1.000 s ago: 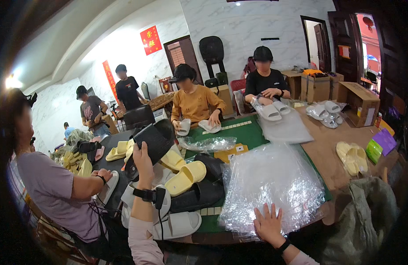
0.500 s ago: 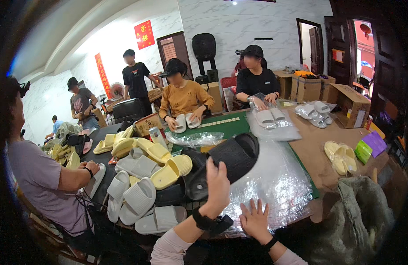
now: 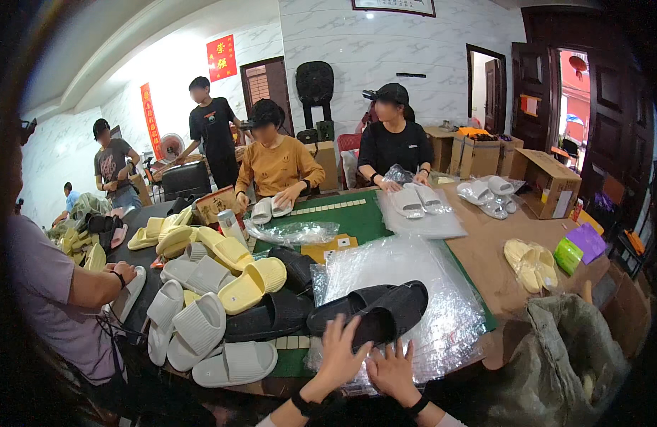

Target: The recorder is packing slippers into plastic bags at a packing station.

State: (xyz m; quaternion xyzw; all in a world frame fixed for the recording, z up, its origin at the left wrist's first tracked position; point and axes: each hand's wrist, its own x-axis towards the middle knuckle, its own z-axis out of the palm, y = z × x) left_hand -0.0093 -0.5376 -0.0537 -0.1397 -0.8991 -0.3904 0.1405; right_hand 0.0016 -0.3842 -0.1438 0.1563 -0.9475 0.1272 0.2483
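Observation:
A pair of black slide slippers lies side by side on a stack of clear plastic bags. My left hand is open at their near edge, its stretched fingertips against or just by the left slipper. Close beside it, my right hand is also open, fingers apart and pointing at the near end of the right slipper. Whether the right fingertips touch it I cannot tell. Left of my hands lies a loose pile with a black slipper, yellow slippers and grey slippers.
Across the table, one person handles white slippers and another works at bagged white slippers. A third person sits at my left. Bagged yellow slippers, a purple packet and a cardboard box are rightward. A sack stands near right.
The black slippers, raised and tilted by my left hand before, now lie lower on the plastic bags. My left hand has come down, and my right hand has shifted left toward it.

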